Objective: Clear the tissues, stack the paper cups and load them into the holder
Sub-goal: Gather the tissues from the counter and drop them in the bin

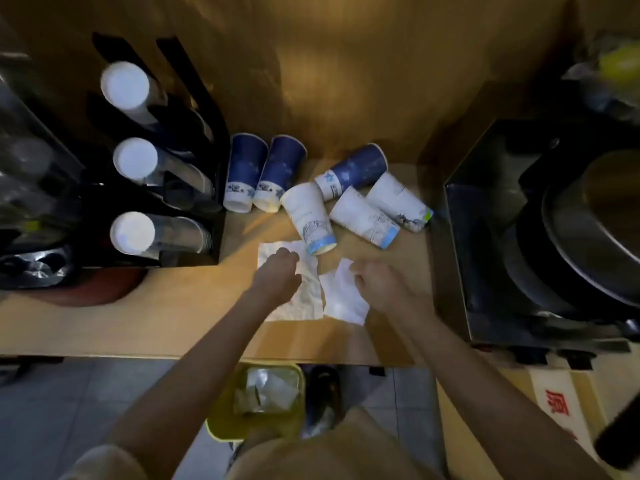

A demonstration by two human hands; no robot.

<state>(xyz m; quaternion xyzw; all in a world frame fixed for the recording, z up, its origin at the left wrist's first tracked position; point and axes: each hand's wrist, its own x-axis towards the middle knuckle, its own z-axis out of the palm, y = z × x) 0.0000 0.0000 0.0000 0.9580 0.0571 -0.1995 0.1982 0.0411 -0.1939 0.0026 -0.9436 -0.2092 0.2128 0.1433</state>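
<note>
Tissues: 2 sheets, frame centre, on table [145,323]. Left hand [278,271] curled onto big tissue [304,303]; right hand [377,282] pinching small tissue [343,299] at its top edge. Thin, limp, light, prob. tear-prone; best bunched. Cups [313,220]: 6 loose, stiff paper, tapered, just above. Holder [194,188] upper left; bin [256,396] below.

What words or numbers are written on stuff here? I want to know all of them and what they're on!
"原": a red Chinese character on the cardboard box on the floor at lower right; more red print below it is cut off.
Blue paper cups: print on the white band, too blurred to read.
White paper cups: faint print and drawings, too blurred to read.
Nothing else shows text.
</note>
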